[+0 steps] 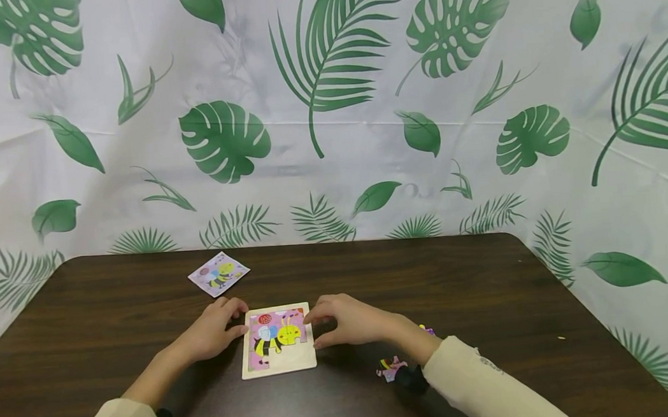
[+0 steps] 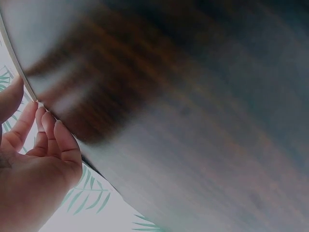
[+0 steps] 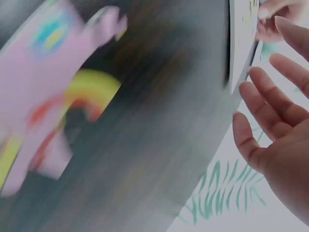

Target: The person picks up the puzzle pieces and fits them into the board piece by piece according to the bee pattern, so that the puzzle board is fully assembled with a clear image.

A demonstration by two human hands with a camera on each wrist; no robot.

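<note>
A square wooden jigsaw board [image 1: 291, 359] lies on the table, with pink pieces of a bee picture fitted in it. Bare wood shows at its lower right. My left hand [image 1: 212, 331] holds the board's left edge with thumb and index finger, its other fingers [image 2: 67, 142] bent beside them. Across from it, my right hand [image 1: 352, 321] touches the right side, index finger near the picture and thumb lower on the rim. Its remaining fingers [image 3: 273, 96] are spread and relaxed. No piece shows in either hand.
Loose jigsaw pieces [image 1: 391, 369] lie by the right forearm, and another piece [image 1: 427, 330] is partly hidden behind it. A bee picture card [image 1: 219, 274] lies behind the left hand. The dark wooden table [image 1: 458, 271] reaches a leaf-print cloth [image 1: 360, 168] at the back.
</note>
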